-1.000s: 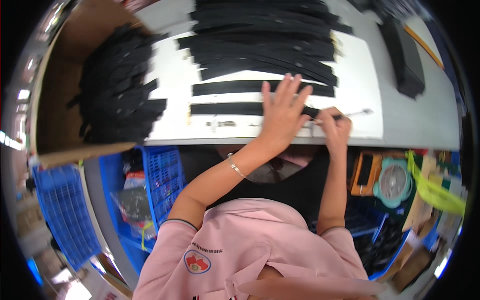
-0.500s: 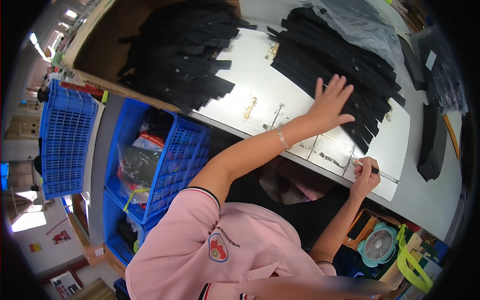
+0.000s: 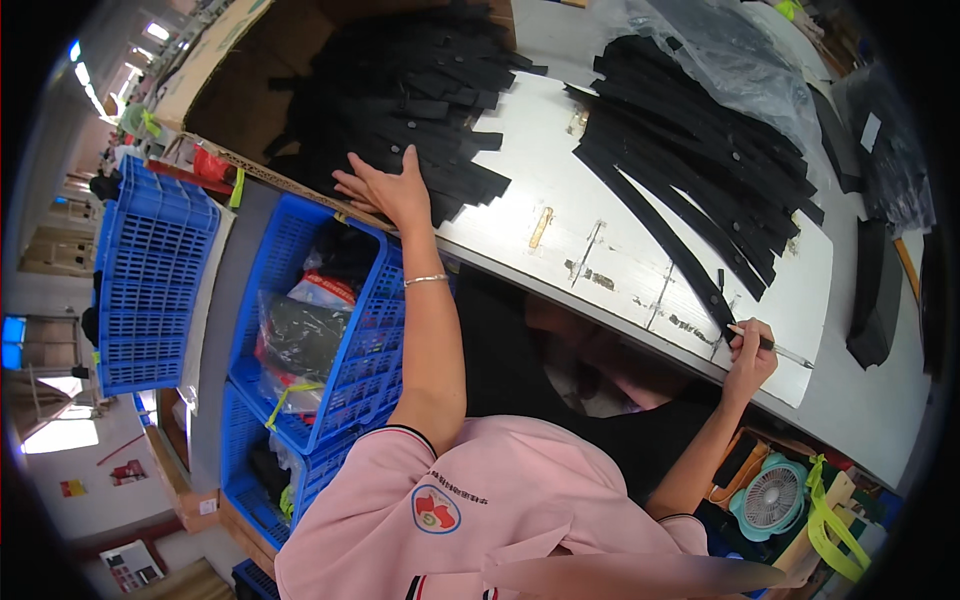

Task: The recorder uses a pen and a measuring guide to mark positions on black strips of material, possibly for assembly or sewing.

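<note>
My left hand [image 3: 386,192], fingers apart and holding nothing, lies at the near edge of the left pile of black fabric strips [image 3: 400,110]. Small round dots, perhaps buttons, show on several strips. My right hand [image 3: 752,358] is closed around a pen [image 3: 792,355] whose clear end points right. Its fingertips meet the near end of a single black fabric strip [image 3: 665,238] lying slantwise across the white board [image 3: 540,190]. I cannot tell whether they pinch the strip. Further back lies the right pile of black strips [image 3: 700,140]. The board has dark pen lines and tape patches.
A cardboard box [image 3: 225,100] stands behind the left pile. Blue plastic crates [image 3: 375,345] stand below the table's left side. Clear plastic sheeting [image 3: 720,55] lies at the far right, beside black padded pieces [image 3: 868,300]. A small teal fan [image 3: 768,497] sits near my right forearm.
My left hand has gone from the right pile over to the left pile. One strip now lies apart from the right pile, its near end at my right hand, which still holds the pen.
</note>
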Motion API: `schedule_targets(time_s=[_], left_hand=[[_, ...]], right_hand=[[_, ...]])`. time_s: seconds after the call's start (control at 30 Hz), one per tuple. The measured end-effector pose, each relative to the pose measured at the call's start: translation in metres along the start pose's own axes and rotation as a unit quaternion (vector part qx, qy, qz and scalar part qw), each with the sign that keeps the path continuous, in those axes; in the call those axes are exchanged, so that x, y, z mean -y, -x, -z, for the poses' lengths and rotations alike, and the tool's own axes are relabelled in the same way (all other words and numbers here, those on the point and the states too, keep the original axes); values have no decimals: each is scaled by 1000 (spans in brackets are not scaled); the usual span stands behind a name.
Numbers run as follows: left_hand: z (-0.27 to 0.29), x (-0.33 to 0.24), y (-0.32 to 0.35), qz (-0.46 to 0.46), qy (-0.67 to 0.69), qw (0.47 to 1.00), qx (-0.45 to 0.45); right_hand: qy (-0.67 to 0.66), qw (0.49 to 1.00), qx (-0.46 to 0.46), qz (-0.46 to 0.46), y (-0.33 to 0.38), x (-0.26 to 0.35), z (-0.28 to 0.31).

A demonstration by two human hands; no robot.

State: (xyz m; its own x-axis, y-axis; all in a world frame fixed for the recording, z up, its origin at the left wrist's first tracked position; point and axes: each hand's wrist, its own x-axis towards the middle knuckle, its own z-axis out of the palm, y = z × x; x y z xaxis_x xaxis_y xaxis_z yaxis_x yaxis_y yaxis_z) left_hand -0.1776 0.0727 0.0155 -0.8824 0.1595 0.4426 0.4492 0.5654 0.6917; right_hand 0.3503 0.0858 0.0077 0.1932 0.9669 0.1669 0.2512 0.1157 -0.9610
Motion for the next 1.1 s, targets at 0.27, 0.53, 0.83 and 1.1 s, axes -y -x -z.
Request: schedule_targets(time_s=[0.27,0.53,0.83,1.1], left_hand=[[6,2,-28,19,-54,993,103],[20,-2,-24,28,8,995,97],[30,-6,-14,147,111,980,80],[29,-8,-3,145,195,962,125]], right_hand=[[10,1000,11,-5,0,0,-1],[-53,998,39,12,-3,4,-6],[20,942,276,191,-5,98,-140],[23,830,416,370,-17,156,-391]])
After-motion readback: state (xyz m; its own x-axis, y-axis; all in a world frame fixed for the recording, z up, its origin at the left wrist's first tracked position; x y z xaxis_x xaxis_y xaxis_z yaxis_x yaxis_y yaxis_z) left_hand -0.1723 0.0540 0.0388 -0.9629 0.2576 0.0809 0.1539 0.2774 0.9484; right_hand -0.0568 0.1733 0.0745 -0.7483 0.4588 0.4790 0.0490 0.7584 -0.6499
